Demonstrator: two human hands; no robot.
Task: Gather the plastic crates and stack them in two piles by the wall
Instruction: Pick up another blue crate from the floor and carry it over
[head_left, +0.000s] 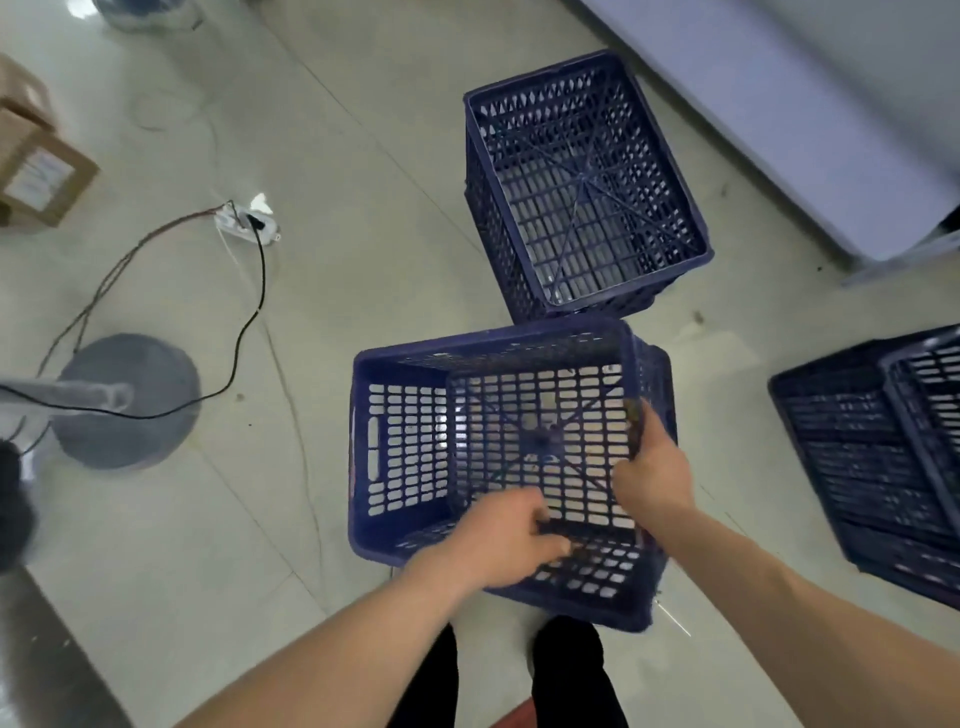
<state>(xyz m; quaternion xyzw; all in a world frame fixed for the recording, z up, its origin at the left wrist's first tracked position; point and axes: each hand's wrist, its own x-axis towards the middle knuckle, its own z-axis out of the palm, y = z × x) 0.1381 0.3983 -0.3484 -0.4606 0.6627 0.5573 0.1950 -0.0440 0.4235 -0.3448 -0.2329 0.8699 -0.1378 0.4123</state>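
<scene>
I hold a blue perforated plastic crate (410, 447) in front of my legs, tilted and off the floor. My left hand (498, 540) grips its near rim, fingers curled through the wall. My right hand (652, 467) grips its right rim. Just beyond it stands a second blue crate (582, 192), upright and empty, close to the white wall (779, 104). At the right edge lie more dark blue crates (878, 457), one nested in another, partly cut off by the frame.
A round grey fan base (130, 400) with its pole stands on the left. A black cable (244, 332) runs to a white power strip (249, 223) on the tiled floor. Cardboard boxes (36, 171) sit at the far left.
</scene>
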